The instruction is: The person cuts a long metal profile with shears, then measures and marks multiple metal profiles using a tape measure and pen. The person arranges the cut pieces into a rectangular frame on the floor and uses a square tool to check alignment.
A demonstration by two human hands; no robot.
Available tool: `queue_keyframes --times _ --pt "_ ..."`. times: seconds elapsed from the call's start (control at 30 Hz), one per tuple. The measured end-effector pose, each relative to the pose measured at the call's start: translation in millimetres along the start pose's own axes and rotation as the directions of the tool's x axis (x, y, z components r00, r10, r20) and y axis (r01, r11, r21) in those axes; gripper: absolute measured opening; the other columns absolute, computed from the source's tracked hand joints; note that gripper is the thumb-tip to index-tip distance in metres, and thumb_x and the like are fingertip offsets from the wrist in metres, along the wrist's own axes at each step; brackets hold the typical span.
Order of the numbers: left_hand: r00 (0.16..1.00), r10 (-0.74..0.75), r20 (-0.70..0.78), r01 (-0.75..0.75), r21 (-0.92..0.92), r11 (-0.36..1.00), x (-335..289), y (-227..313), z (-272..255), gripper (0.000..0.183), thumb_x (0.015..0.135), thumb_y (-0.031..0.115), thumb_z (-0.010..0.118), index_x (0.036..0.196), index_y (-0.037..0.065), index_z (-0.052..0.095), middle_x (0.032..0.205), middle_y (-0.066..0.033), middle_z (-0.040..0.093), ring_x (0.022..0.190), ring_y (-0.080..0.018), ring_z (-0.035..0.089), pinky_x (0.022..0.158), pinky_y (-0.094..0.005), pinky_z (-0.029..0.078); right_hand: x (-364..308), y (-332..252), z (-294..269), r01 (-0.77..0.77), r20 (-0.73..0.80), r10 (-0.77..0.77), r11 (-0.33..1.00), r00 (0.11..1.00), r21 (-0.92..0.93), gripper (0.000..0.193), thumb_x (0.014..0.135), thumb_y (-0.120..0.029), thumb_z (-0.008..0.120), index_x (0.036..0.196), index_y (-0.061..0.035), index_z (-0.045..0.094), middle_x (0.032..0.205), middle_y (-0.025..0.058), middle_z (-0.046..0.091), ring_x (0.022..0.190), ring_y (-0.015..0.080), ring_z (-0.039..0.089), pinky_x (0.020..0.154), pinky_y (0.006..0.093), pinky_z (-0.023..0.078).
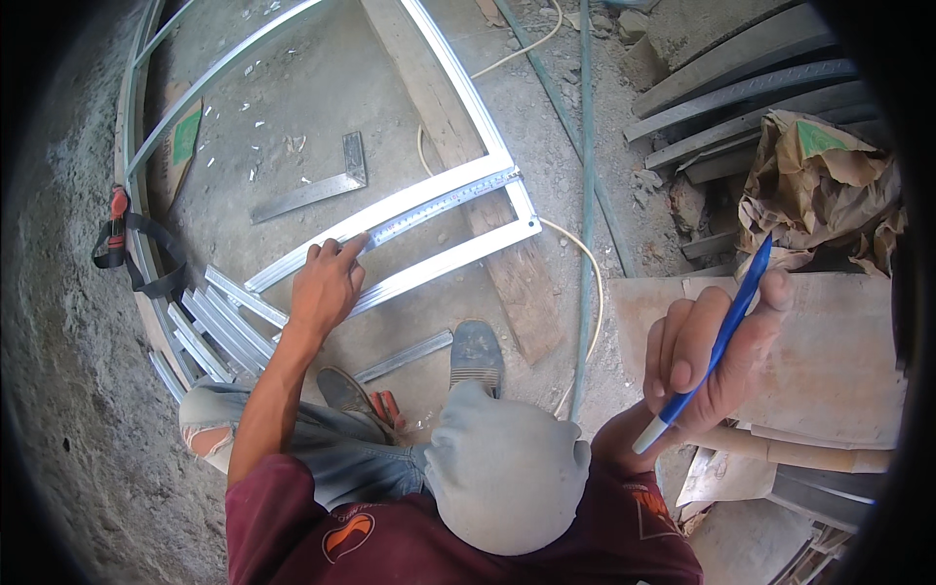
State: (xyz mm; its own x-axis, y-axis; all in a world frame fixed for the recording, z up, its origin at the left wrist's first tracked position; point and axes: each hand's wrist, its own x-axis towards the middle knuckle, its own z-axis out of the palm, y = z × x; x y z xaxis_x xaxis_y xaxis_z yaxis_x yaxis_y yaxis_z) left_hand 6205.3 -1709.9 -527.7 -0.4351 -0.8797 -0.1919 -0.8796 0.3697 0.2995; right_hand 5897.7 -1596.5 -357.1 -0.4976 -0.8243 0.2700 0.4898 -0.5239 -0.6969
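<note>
My left hand (330, 283) presses its fingers onto the near end of a steel ruler (439, 207). The ruler is silver with fine marks and lies along the upper bar of a silver metal frame (429, 273). Its far end reaches the short cross-piece at the frame's right corner; its near end is hidden under my fingers. Raised at the right, apart from the frame, my right hand (697, 351) is closed round a blue pen (717, 346) with a whitish end. The pen slants, its pointed blue end up and its whitish end down.
A wooden plank (512, 283) passes under the frame. An L-shaped metal piece (336, 185) lies beyond it. Cut metal lengths (219, 322) are at the left, red-handled pliers (388, 408) near my shoe. A cable (595, 283) and crumpled brown paper (814, 195) lie right.
</note>
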Motion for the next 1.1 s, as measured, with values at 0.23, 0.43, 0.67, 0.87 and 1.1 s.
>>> queue_keyframes --times 0.23,0.43,0.67,0.87,1.1 --pt "0.999 0.018 -0.031 -0.019 -0.005 1.0 1 -2 3 0.045 0.086 0.016 0.058 0.13 0.018 0.062 0.1 -0.0166 0.063 0.096 -0.0365 0.059 0.08 -0.047 0.054 -6 -8 -31 -0.333 0.304 0.349 0.937 0.886 -0.104 0.053 0.102 -0.03 0.055 0.135 0.008 0.039 0.098 0.0326 0.066 0.062 0.0302 0.069 0.058 0.0389 0.061" --pt "0.998 0.033 -0.051 -0.033 0.003 0.999 0 -1 1 0.044 0.085 0.016 0.058 0.129 0.017 0.062 0.101 -0.0172 0.063 0.096 -0.0374 0.059 0.08 -0.047 0.054 -12 -8 -11 -0.133 0.207 0.37 0.712 0.906 -0.69 0.058 0.097 -0.055 0.055 0.095 0.0006 0.071 0.072 0.0108 0.063 0.064 0.0188 0.063 0.062 0.0289 0.051" --pt "0.998 0.027 -0.049 -0.027 -0.007 1.0 0 -3 4 0.045 0.085 0.016 0.059 0.13 0.018 0.062 0.102 -0.0174 0.063 0.097 -0.0372 0.059 0.08 -0.0469 0.055 -7 11 3 0.118 0.294 -0.05 0.968 0.954 -0.22 0.048 0.104 -0.054 0.032 0.106 -0.011 0.053 0.093 0.0133 0.057 0.068 0.0186 0.055 0.064 0.0338 0.051" --pt "0.999 0.019 -0.031 -0.02 -0.024 1.0 1 -2 5 0.046 0.085 0.016 0.058 0.13 0.018 0.061 0.103 -0.0171 0.063 0.097 -0.037 0.059 0.081 -0.0471 0.054 -7 19 -2 -0.129 0.254 0.128 0.992 0.959 -0.012 0.033 0.109 -0.036 0.036 0.12 -0.0079 0.049 0.096 0.0117 0.05 0.071 0.0155 0.054 0.056 0.0281 0.05" --pt "1.0 0.001 -0.027 -0.001 -0.002 1.0 0 -2 2 0.046 0.085 0.015 0.058 0.131 0.017 0.061 0.102 -0.0167 0.063 0.096 -0.0362 0.059 0.08 -0.0474 0.054 -14 21 1 -0.232 0.233 0.179 0.948 0.956 0.22 0.032 0.104 -0.026 0.052 0.13 -0.0087 0.041 0.092 0.0161 0.064 0.083 0.0276 0.065 0.078 0.0448 0.058"
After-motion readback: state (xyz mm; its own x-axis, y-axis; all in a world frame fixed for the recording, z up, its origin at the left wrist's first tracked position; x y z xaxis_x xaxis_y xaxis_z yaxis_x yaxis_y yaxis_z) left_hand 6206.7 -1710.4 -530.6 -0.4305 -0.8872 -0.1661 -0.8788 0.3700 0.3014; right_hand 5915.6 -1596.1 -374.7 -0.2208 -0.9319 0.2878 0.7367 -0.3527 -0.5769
